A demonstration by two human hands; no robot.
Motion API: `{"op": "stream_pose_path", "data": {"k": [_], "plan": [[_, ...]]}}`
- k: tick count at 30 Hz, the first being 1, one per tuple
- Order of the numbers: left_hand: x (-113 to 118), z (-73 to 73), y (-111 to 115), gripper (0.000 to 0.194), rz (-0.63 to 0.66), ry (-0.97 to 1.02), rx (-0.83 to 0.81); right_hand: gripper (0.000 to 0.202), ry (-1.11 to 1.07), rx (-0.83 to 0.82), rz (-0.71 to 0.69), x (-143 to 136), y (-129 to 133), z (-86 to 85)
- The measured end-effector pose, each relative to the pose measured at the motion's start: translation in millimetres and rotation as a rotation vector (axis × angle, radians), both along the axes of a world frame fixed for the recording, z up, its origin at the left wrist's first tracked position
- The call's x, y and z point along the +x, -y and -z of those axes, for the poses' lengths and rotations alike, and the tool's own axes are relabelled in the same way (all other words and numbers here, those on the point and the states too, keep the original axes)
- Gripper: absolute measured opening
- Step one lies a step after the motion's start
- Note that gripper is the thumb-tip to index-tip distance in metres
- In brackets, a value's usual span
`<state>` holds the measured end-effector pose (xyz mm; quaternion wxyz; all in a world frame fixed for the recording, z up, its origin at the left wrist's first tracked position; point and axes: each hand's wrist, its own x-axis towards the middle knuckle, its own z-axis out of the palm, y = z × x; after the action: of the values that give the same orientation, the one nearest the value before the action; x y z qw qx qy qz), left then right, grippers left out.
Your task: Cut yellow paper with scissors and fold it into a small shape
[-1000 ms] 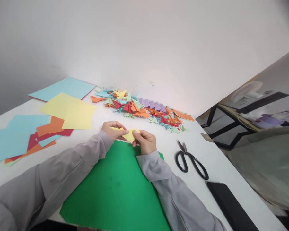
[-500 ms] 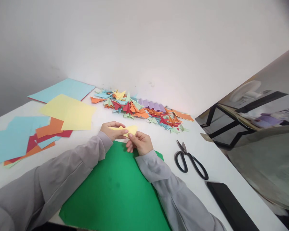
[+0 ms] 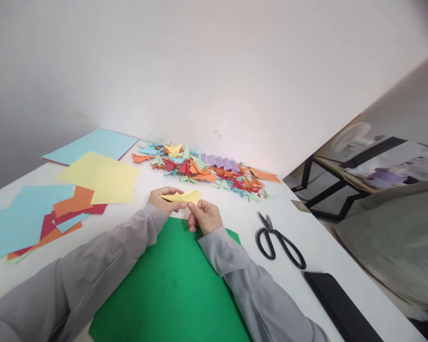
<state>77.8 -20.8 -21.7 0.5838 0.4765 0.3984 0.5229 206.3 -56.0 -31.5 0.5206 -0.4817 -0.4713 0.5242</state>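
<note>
Between my two hands is a small folded piece of yellow paper (image 3: 188, 195), pointed toward the left and wider at the right. My left hand (image 3: 164, 200) pinches it from the left side, the thumb along its lower edge. At the lower right of the paper, my right hand (image 3: 207, 216) grips it between thumb and fingertips, the other fingers curled beneath. Both hands are above the far edge of a green sheet (image 3: 171, 285), which lies under my forearms. Part of the paper is hidden by the fingers.
Behind my hands lies a long pile of small folded paper figures (image 3: 199, 168) in many colours. Yellow sheets (image 3: 100, 178), cut coloured pieces (image 3: 32, 213) and a blue sheet (image 3: 92, 145) are at left. Black-handled scissors (image 3: 280, 240) and a flat black object (image 3: 340, 304) lie at right.
The yellow paper has turned in my fingers, so more of its long pointed side shows at the left. Both hands keep hold. The whole view has shifted slightly.
</note>
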Motion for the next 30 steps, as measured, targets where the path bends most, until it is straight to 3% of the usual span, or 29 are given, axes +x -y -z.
{"op": "stream_pose_path", "data": {"k": [4,11,18,25,30], "plan": [[0.7,0.7,-2.2,0.038,-0.001,0.043,0.0,0.04,0.011,0.016,0.043,-0.8,-1.1,0.0],[3.6,3.2,-8.3,0.037,-0.035,0.108,-0.047,0.044,-0.056,-0.059,-0.041,0.8,-8.5,5.2],[2.3,4.3,-17.0,0.032,-0.018,0.126,-0.036,0.043,-0.043,-0.138,-0.069,-2.2,-23.1,-2.9],[1.0,10.0,-27.2,0.04,0.036,0.142,-0.039,0.045,-0.095,-0.09,0.047,-5.4,-27.7,-1.7],[0.1,10.9,-24.8,0.041,0.007,0.176,-0.059,0.05,-0.099,-0.042,0.12,-9.4,-22.6,-2.1]]}}
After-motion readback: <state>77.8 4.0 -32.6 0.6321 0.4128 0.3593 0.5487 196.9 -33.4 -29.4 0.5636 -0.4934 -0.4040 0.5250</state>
